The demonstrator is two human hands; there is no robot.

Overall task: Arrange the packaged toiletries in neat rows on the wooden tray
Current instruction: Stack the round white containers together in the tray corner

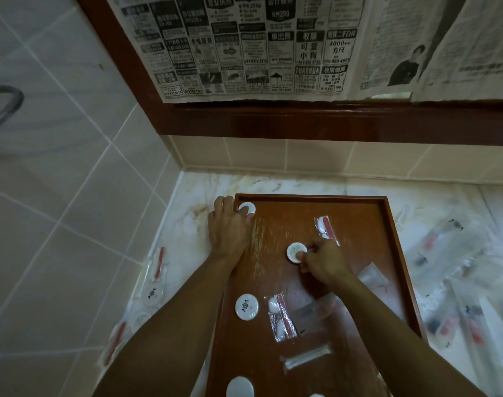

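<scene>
We see the wooden tray (pixel 359 282) on the counter. Our left hand (pixel 227 227) presses a round soap (pixel 247 209) into its eleven-o'clock corner, starting a row; our right hand (pixel 322 260) pinches another soap (pixel 296 252) mid-tray, probably next.

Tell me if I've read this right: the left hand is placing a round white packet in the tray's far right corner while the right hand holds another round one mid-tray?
Not quite. The head view shows the left hand at the round packet in the wooden tray's far left corner. The right hand does hold another round packet mid-tray.
</scene>
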